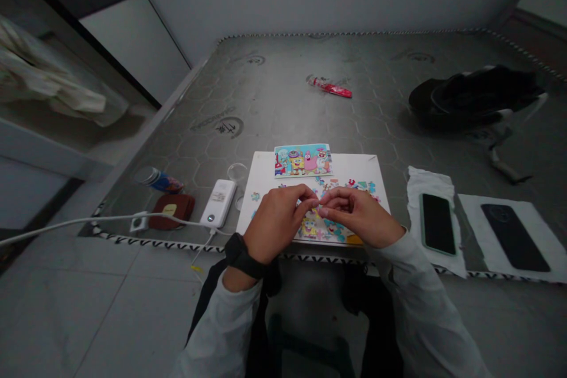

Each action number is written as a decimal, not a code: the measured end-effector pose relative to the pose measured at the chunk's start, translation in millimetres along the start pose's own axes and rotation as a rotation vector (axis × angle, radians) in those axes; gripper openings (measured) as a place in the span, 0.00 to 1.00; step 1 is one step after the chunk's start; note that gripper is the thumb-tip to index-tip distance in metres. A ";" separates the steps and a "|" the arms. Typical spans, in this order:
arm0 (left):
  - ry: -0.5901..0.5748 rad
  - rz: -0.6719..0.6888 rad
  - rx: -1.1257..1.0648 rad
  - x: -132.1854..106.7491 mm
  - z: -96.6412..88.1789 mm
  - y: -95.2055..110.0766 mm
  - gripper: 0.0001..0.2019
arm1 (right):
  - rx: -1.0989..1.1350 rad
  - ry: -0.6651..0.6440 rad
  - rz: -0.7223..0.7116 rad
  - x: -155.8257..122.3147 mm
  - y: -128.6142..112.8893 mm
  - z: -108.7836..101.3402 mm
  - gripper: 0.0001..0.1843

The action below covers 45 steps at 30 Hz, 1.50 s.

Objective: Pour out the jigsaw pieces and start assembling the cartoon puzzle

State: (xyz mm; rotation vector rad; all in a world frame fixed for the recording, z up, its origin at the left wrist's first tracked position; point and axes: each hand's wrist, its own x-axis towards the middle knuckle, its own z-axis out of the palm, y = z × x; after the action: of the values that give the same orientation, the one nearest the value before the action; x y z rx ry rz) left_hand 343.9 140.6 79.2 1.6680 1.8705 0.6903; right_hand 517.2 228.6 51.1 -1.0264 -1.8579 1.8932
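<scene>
My left hand (277,221) and my right hand (357,215) meet fingertip to fingertip over a white board (266,174) at the near edge of a grey mattress (310,106). Both hands are curled in a pinch. What they pinch is too small to make out. Loose cartoon puzzle pieces (354,185) lie on the board around and under the hands. A partly joined patch (325,229) shows between the wrists. A colourful reference picture (303,160) lies at the board's far edge. A black watch (241,256) sits on my left wrist.
A white power bank (218,203) with a cable, a brown pouch (172,210) and a small can (158,179) lie left of the board. Two dark phones (437,223) (514,236) rest on white cloths at the right. A red tube (332,88) and black clothing (476,97) lie farther back.
</scene>
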 end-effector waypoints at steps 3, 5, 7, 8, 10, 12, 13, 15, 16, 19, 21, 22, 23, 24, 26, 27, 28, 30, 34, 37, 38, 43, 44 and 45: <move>0.001 0.005 -0.009 0.4 0.7 1.5 0.07 | 0.006 -0.001 -0.007 -0.2 2.0 0.1 0.16; 0.011 0.007 -0.016 -0.1 1.1 1.7 0.07 | -0.004 -0.018 -0.011 -0.1 4.3 -1.3 0.15; 0.027 -0.015 0.026 -0.8 1.8 0.4 0.08 | -0.050 -0.053 -0.018 0.5 7.6 -3.5 0.15; 0.024 -0.033 0.070 -1.0 2.3 -1.0 0.09 | -0.089 -0.070 -0.024 1.0 9.5 -4.6 0.14; -0.026 -0.077 0.183 -1.3 3.8 -4.9 0.10 | -0.184 -0.085 -0.026 2.4 13.3 -6.2 0.12; -0.130 -0.125 0.284 -1.0 5.8 -9.2 0.08 | -0.267 -0.064 0.008 4.3 16.7 -6.6 0.10; -0.180 -0.149 0.318 -0.8 7.0 -11.1 0.08 | -0.296 -0.045 0.037 5.1 18.2 -6.3 0.09; -0.243 -0.186 0.358 -0.1 9.8 -13.5 0.08 | -0.331 -0.005 0.093 6.6 20.5 -5.2 0.07; -0.256 -0.194 0.367 0.4 11.3 -14.1 0.08 | -0.339 0.010 0.113 7.1 21.4 -4.4 0.06; -0.257 -0.199 0.387 2.3 16.5 -14.0 0.10 | -0.336 0.027 0.142 8.0 22.6 -2.0 0.04; -0.253 -0.208 0.405 3.7 19.6 -13.4 0.11 | -0.334 0.024 0.157 8.3 22.9 -0.6 0.04; -0.250 -0.215 0.412 4.4 20.8 -13.1 0.11 | -0.336 0.026 0.159 8.5 23.1 0.0 0.04; -0.248 -0.222 0.416 4.9 21.7 -12.8 0.11 | -0.343 0.029 0.155 8.6 23.5 0.4 0.03; -0.245 -0.231 0.419 5.3 22.1 -12.5 0.11 | -0.353 0.031 0.146 8.7 24.0 0.7 0.03; -0.244 -0.248 0.423 5.8 21.9 -11.6 0.10 | -0.367 0.030 0.119 9.1 25.6 0.9 0.03; -0.243 -0.257 0.425 5.8 21.5 -11.0 0.10 | -0.370 0.024 0.112 9.4 26.5 0.8 0.03; -0.241 -0.265 0.425 5.8 21.1 -10.5 0.10 | -0.371 0.020 0.110 9.8 27.5 0.7 0.03; -0.238 -0.279 0.423 5.6 20.2 -9.3 0.10 | -0.373 0.014 0.117 10.6 29.5 0.3 0.04; -0.245 -0.296 0.422 4.9 19.5 -8.1 0.10 | -0.405 0.018 0.119 11.4 31.3 1.1 0.03; -0.246 -0.310 0.428 4.6 19.7 -7.8 0.11 | -0.478 0.040 0.098 11.1 29.8 3.2 0.03; -0.250 -0.313 0.432 4.7 19.9 -7.8 0.11 | -0.520 0.050 0.081 11.0 29.0 4.1 0.03; -0.259 -0.323 0.430 5.1 20.6 -7.4 0.10 | -0.690 0.084 -0.003 11.4 27.1 6.6 0.03; -0.257 -0.324 0.428 5.1 20.7 -7.4 0.10 | -0.699 0.089 -0.009 11.6 27.2 6.8 0.04; -0.256 -0.322 0.428 5.1 20.7 -7.5 0.10 | -0.706 0.096 -0.016 11.8 27.4 6.9 0.04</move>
State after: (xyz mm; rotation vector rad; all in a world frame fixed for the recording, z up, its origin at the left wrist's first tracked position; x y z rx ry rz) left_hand 352.2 145.4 58.8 1.5484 2.1230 -0.0600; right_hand 511.6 227.9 21.0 -1.2524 -2.5221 1.1440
